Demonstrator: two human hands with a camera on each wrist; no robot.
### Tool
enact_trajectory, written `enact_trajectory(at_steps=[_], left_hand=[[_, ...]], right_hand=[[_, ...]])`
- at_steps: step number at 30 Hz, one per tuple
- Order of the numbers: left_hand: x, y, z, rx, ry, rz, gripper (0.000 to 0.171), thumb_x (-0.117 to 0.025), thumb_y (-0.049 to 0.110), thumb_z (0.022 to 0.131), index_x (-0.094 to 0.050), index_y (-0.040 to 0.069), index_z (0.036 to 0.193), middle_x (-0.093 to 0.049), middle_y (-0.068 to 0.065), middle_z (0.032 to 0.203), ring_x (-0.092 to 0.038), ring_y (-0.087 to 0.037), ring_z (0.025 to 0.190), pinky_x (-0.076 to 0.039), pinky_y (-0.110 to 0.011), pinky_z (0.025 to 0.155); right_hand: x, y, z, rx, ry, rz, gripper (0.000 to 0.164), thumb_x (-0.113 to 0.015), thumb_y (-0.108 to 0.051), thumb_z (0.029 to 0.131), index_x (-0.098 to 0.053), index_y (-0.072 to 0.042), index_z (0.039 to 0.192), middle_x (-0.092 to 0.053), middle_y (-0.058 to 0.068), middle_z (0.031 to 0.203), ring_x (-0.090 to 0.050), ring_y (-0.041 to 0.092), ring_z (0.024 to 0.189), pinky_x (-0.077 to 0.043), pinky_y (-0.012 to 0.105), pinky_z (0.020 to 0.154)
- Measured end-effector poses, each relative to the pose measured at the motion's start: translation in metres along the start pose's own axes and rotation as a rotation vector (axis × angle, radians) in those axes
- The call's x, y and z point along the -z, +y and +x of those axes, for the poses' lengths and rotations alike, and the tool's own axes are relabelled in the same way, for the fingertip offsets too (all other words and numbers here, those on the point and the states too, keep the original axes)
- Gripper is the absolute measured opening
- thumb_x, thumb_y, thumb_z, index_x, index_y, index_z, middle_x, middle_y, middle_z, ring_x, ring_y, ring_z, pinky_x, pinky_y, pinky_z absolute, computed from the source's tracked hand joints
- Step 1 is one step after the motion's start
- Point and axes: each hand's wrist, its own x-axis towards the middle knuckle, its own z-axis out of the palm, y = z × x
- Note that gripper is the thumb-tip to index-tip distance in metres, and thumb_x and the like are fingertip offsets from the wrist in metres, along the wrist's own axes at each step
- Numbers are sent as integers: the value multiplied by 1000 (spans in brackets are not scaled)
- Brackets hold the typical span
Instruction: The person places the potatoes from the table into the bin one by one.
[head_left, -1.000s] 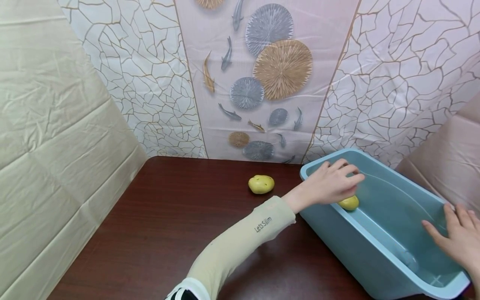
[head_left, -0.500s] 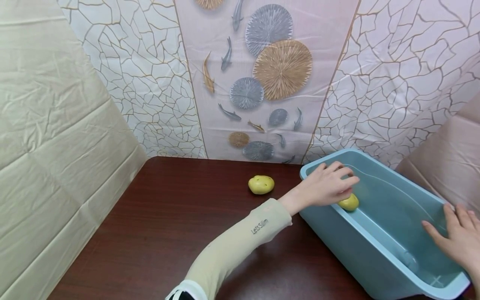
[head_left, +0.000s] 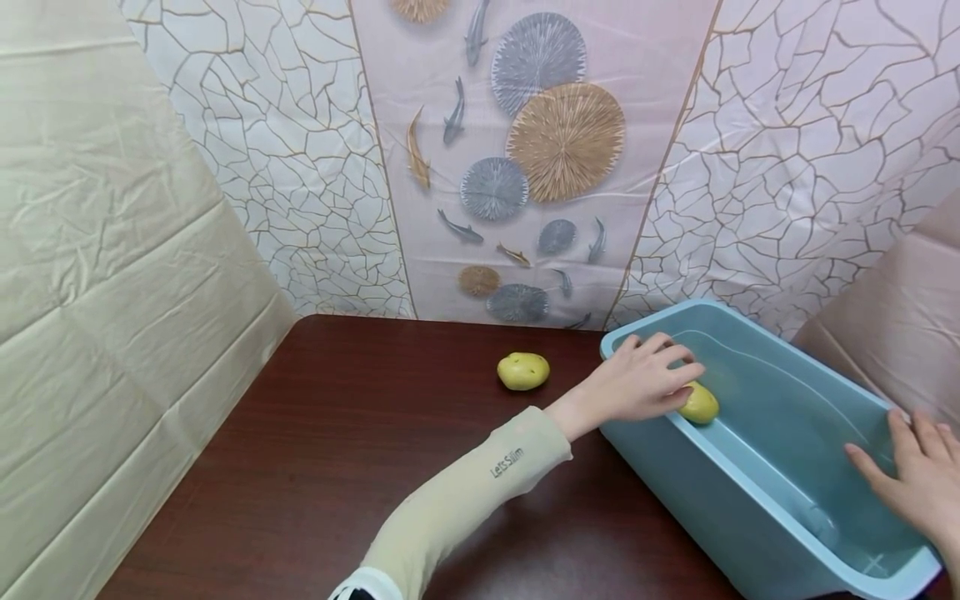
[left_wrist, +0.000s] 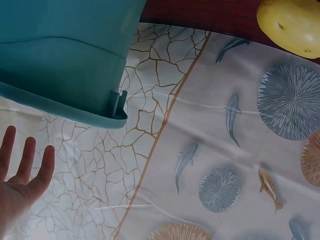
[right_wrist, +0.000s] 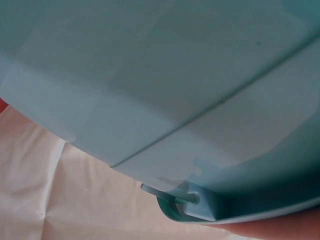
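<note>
My left hand (head_left: 645, 379) hangs over the left rim of a blue plastic bin (head_left: 757, 479), fingers loosely bent and holding nothing. Just beyond its fingertips, a yellow potato (head_left: 701, 403) lies inside the bin, partly hidden by the hand and rim. Another potato (head_left: 522, 371) sits on the table to the left of the bin. In the left wrist view, the spread fingers (left_wrist: 46, 167) show beside the bin, with a potato (left_wrist: 290, 27) at the top right. My right hand (head_left: 915, 475) rests on the bin's right side, fingers fairly straight at the rim and thumb inside.
The dark brown table (head_left: 337, 450) ends at a patterned cloth backdrop (head_left: 487, 250). A cream cloth (head_left: 112, 292) hangs along the left side. Pinkish cloth (head_left: 885, 308) stands close behind the bin at the right.
My left hand has drawn back slightly to the left and down, exposing more of the potato in the bin. The right hand, bin and table potato stay put.
</note>
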Motion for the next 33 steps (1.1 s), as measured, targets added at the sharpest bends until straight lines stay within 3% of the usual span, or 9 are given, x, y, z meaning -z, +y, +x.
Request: enact_trajectory(at_steps=[18,26,33], left_hand=[[-3,-2,-22,26,62,-6,29,-43,32,89,-57,28,114,-58,12,112,-49,-9,105,-41,-24,72],[-3,-3,-33,43,44,-15,28,-43,32,89,-56,28,114,-57,11,113,-48,-10,107,-39,-25,72],[-8,-3,-41,40,118,-19,26,-43,32,89,-58,27,109,-59,11,110,-50,-10,101,-39,-25,68]], right_hand=[[0,-5,0,-13,-9,-26,87,-18,-59,89,0,13,135,2,38,138,7,50,130,5,55,107],[-1,-1,1,10,4,7,86,-21,-57,89,0,13,135,1,39,137,9,50,130,7,53,107],[-4,4,1,16,24,26,88,-18,-59,88,-1,13,135,1,38,138,9,49,130,8,52,107]])
